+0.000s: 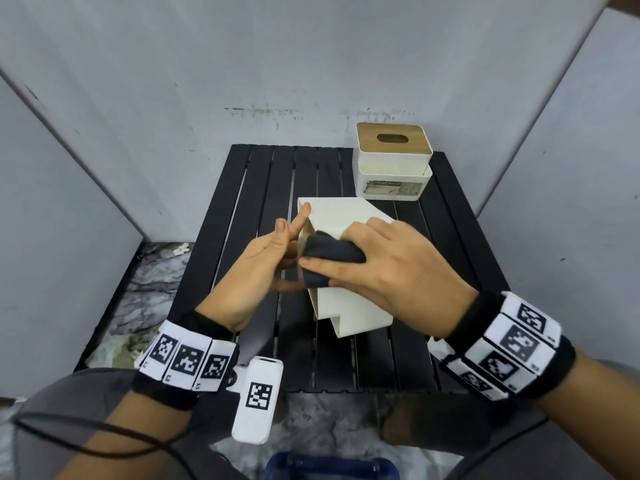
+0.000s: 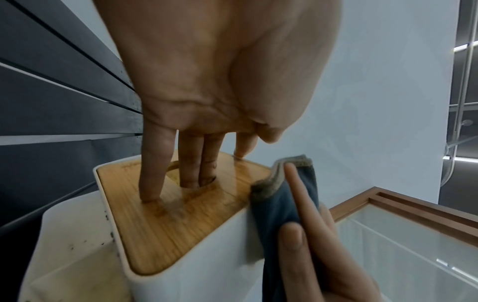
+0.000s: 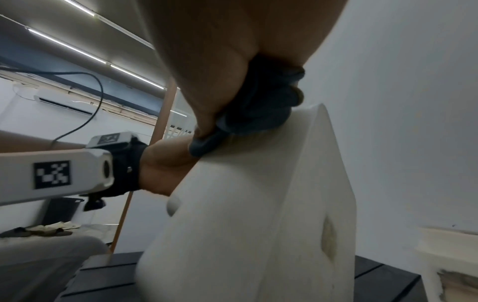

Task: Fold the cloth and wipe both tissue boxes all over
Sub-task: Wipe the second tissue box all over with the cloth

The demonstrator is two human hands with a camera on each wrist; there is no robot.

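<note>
A white tissue box [image 1: 346,216] with a wooden lid [image 2: 181,224] lies tipped on its side, lid facing left, in the middle of the black slatted table [image 1: 263,174]. My left hand [image 1: 273,251] steadies it with straight fingers on the lid; two fingers [image 2: 199,163] reach into the slot. My right hand [image 1: 381,258] grips a folded dark blue cloth [image 1: 329,254] and presses it on the box's upper edge beside the lid. In the right wrist view the cloth [image 3: 258,114] is bunched under my palm on the box [image 3: 258,204]. A second wooden-lidded tissue box [image 1: 394,157] stands at the back right.
The second box rests on a white base with a label [image 1: 394,188]. Grey panels [image 1: 104,168] close in the table at the back and on both sides. Crumpled plastic [image 1: 152,271] lies on the floor to the left. A blue object [image 1: 329,465] sits below the table's near edge.
</note>
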